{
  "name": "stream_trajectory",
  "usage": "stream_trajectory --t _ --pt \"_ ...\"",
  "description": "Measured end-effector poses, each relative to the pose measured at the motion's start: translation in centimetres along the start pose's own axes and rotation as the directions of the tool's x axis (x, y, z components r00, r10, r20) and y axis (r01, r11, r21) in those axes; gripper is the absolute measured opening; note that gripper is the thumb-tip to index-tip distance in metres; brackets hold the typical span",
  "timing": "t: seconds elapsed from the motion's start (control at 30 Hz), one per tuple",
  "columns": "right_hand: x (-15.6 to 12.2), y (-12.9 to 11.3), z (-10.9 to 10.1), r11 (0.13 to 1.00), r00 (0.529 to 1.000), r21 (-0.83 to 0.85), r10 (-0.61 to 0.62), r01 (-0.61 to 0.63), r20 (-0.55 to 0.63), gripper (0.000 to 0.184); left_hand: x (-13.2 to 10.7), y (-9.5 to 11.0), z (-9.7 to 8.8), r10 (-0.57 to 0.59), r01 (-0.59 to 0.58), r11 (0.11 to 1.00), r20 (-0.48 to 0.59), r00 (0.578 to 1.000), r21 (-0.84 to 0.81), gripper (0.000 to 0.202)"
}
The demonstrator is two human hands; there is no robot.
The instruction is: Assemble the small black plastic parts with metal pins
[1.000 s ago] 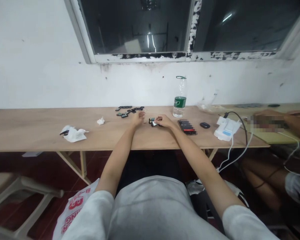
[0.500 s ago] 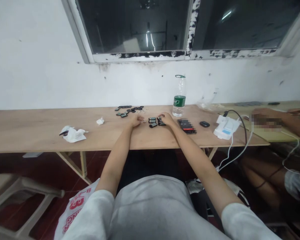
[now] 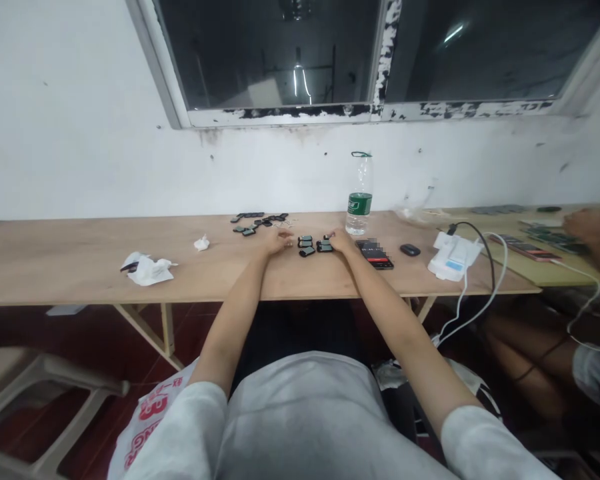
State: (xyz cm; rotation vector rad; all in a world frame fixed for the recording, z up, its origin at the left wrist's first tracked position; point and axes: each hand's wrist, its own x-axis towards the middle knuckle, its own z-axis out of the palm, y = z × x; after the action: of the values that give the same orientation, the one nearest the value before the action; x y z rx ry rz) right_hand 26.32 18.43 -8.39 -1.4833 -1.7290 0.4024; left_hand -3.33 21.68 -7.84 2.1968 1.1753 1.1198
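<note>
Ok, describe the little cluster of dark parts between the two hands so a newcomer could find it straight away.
Start at the water bottle standing by the wall on the wooden table. Just left of it and nearer the person, a few small dark parts lie between the left hand and right hand. Unlike the scattered dark pieces farther back, these sit in a tight group right at the fingertips.

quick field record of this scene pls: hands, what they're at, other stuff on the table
left hand: left hand rests on the wooden table, beside the small black parts
right hand: right hand at the right edge of those parts, touching or nearly so
farther back: scattered black pieces
right of hands: phone, water bottle, white charger box
left of hands: crumpled tissue
far right: another person's hand
</note>
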Motion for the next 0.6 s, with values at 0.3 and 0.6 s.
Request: stream_trajectory --t 0.3,0.6 --pt "0.0 0.6 0.0 0.953 0.992 -0.276 0.109 -0.122 -0.06 0.029 -0.3 3.5 2.6 0.258 -0.281 0.958 0.267 0.928 0.049 0.02" --pt "0.0 0.5 0.1 0.967 0.984 -0.21 0.115 -0.142 -0.133 0.037 -0.6 3.9 2.9 0.285 -0.313 0.949 0.302 0.91 0.046 0.006"
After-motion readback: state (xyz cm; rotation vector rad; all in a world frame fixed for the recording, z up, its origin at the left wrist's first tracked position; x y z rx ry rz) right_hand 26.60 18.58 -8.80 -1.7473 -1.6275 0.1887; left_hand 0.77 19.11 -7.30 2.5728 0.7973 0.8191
